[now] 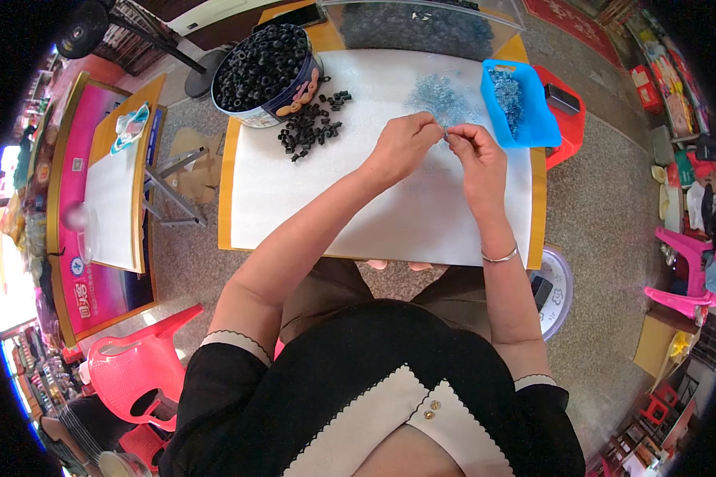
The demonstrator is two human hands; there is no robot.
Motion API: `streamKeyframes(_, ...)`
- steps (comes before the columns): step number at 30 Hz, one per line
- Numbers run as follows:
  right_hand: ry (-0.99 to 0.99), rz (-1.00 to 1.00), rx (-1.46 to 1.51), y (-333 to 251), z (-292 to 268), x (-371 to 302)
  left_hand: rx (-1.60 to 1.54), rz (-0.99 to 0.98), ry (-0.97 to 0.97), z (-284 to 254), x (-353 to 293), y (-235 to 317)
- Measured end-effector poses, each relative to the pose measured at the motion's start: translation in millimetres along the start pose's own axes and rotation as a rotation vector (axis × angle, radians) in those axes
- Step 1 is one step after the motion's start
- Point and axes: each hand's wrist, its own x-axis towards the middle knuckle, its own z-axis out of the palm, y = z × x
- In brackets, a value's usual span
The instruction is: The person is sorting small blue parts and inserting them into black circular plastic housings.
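My left hand (408,148) and my right hand (481,159) meet over the right half of the white-covered table (286,215). Both have their thumbs and fingers pinched, tip close to tip. Whatever sits between the fingertips is too small to make out. Just beyond them lies a loose heap of small, clear bluish pieces (440,92). A bright blue tray (544,121) to the right of my hands holds more such pieces. Off to the left, small black ring-like pieces (310,129) are scattered beside a round tub (285,102), which is heaped with similar black pieces.
A clear bin (422,33) with dark pieces stands at the table's far edge. Beyond the blue tray, a red stool (566,131) carries a dark box. Left of me are a folding table (119,195) and a pink chair (135,362). A round lidded container (557,294) sits low at right.
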Motion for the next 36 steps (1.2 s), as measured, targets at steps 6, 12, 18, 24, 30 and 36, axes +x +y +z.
streamKeyframes(6,-0.013,-0.067,0.011,-6,3,-1,-0.105,-0.021,-0.036,-5,3,-2)
streamKeyframes(12,-0.049,-0.285,-0.185,-9,4,-3,-0.597,-0.320,-0.220,-18,3,-1)
streamKeyframes(18,-0.005,-0.176,-0.076,-6,2,-1,-0.215,-0.226,-0.145,-13,-6,18)
streamKeyframes(24,0.011,0.004,0.034,-21,8,0,-0.274,-0.128,-0.067,-13,-6,6)
streamKeyframes(30,-0.095,0.086,-0.265,-4,4,4,-0.068,0.032,0.066,-1,-12,2)
streamKeyframes(36,0.012,-0.163,-0.303,-11,12,-4,0.089,-0.057,0.085,-3,-9,5)
